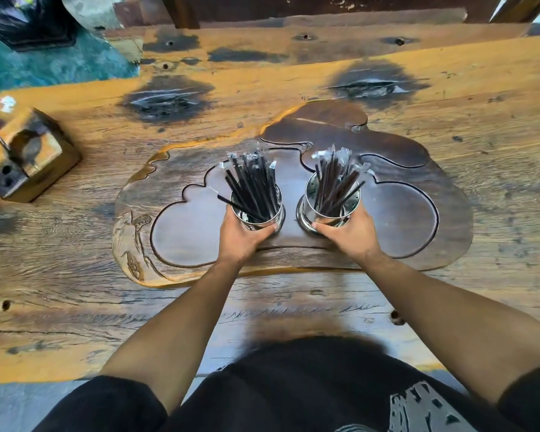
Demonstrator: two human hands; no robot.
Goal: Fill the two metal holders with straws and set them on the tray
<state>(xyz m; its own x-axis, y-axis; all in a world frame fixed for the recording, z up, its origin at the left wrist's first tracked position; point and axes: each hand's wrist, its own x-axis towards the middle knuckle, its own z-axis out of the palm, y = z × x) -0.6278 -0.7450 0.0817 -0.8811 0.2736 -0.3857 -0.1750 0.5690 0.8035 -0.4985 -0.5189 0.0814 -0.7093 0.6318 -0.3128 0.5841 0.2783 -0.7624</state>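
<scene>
Two shiny metal holders stand side by side on the dark carved wooden tray. The left holder is packed with wrapped dark straws, one leaning out to the left. My left hand grips its near side. The right holder, perforated inside, also carries a bunch of wrapped dark straws. My right hand grips it from the front. Both holders' bases sit in the tray's recessed middle.
The tray lies on a large rough wooden table. A wooden block with holes rests at the left edge. Green flooring and a black bag show at the far left.
</scene>
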